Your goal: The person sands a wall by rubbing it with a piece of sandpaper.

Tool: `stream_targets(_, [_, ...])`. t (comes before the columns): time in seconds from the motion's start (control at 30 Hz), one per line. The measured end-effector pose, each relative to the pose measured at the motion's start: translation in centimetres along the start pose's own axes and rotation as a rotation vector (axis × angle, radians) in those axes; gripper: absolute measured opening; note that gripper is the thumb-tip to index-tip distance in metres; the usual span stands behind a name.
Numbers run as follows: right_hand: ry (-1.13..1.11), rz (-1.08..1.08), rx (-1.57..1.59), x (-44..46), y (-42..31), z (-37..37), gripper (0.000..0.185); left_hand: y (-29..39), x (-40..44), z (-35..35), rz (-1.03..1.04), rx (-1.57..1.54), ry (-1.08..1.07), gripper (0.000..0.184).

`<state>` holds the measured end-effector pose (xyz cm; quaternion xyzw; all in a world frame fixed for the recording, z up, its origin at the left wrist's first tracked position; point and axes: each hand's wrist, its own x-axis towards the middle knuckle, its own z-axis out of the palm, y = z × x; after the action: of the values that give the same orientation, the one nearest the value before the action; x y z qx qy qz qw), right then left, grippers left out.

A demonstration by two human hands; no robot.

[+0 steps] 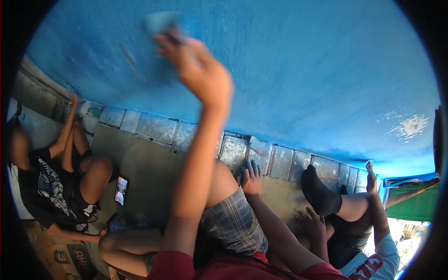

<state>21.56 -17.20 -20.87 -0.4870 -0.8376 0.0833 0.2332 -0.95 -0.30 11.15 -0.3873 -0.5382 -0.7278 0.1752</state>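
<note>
My left hand (pixel 203 70) is raised against a blue painted wall (pixel 298 65), its fingers closed on a pale flat piece (pixel 161 22) pressed to the surface. Motion smears both the hand and the piece, so I cannot tell its exact kind; something dark shows between the fingers. Down at the foot of the wall, my right hand (pixel 252 177) rests with fingers spread at the edge of the grey tiles (pixel 233 151), holding nothing I can see. Just beyond its fingertips, a small pale flat scrap (pixel 260 145) leans on the tiles.
At left, a person in a black shirt (pixel 53 186) reaches toward the wall; a lit phone (pixel 121 190) lies nearby. At right, another person with a black sock (pixel 321 193) holds a hand (pixel 371 179) to the wall. Cardboard (pixel 77 259) is at lower left.
</note>
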Motion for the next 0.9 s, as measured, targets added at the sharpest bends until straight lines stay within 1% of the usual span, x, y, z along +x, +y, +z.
stream_targets(0.03, [0.002, -0.001, -0.005, 0.1, -0.1, 0.2, 0.042, 1.0, -2.7, 0.7, 0.107, 0.016, -0.025, 0.039])
stream_targets(0.1, [-0.005, -0.003, -0.022, 0.0, 0.1, 0.3, 0.042, 1.4, -6.9, 0.7, 0.074, -0.002, -0.150, 0.040])
stream_targets(0.17, [0.025, -0.035, -0.051, -0.3, 0.5, 1.0, 0.039, -2.4, -8.1, -0.1, -0.023, -0.006, -0.034, 0.040])
stream_targets(0.2, [0.035, -0.041, -0.065, -0.4, 0.8, 1.5, 0.038, -3.1, -6.5, -1.1, -0.233, -0.019, 0.017, 0.040])
stream_targets(0.23, [0.048, -0.040, -0.079, -0.5, 1.1, 1.9, 0.038, -5.4, -4.8, -2.0, -0.340, 0.014, 0.092, 0.047])
stream_targets(0.27, [0.061, -0.050, -0.080, -0.5, 1.1, 1.8, 0.036, -6.8, -2.8, -3.1, -0.267, 0.058, 0.110, 0.048])
stream_targets(0.33, [0.046, -0.038, -0.063, 0.0, 1.1, 1.0, 0.036, -9.4, 1.4, -4.2, -0.386, -0.045, 0.155, 0.048])
stream_targets(0.43, [0.017, -0.007, -0.020, 0.2, 0.1, 0.3, 0.037, -5.6, 5.0, -3.0, -0.287, -0.086, 0.106, 0.046])
stream_targets(0.5, [0.019, -0.004, -0.004, 0.1, -0.1, 0.0, 0.037, -1.8, 4.2, -0.6, -0.116, 0.059, 0.124, 0.044])
stream_targets(0.57, [0.009, -0.006, -0.019, 0.1, -0.3, 0.2, 0.037, 1.4, 1.6, 1.8, 0.070, 0.077, 0.089, 0.043])
stream_targets(0.63, [0.008, -0.029, -0.067, -0.1, 0.2, 0.4, 0.037, 3.8, -1.2, 3.9, 0.305, 0.034, 0.023, 0.039])
stream_targets(0.67, [0.023, -0.021, -0.081, -0.3, 0.4, 0.8, 0.034, 5.9, -2.6, 4.7, 0.270, 0.006, -0.017, 0.042])
stream_targets(0.7, [0.011, -0.028, -0.106, -0.7, 0.7, 1.2, 0.036, 7.9, -4.0, 5.3, 0.232, -0.024, -0.059, 0.046])
stream_targets(0.77, [-0.048, 0.015, -0.072, -0.7, 0.4, 1.0, 0.039, 10.1, -6.2, 5.8, 0.261, -0.086, -0.179, 0.054])
stream_targets(0.8, [-0.069, 0.103, 0.018, -0.8, 0.4, 1.1, 0.041, 10.9, -7.7, 6.0, 0.294, -0.114, -0.251, 0.054])
stream_targets(0.87, [-0.106, 0.277, 0.205, -0.9, 0.2, 1.1, 0.044, 11.0, -11.3, 6.2, 0.368, -0.140, -0.408, 0.057])
stream_targets(0.9, [-0.080, 0.258, 0.218, -0.9, 0.1, 0.9, 0.045, 9.6, -12.8, 5.8, 0.415, -0.077, -0.419, 0.057])
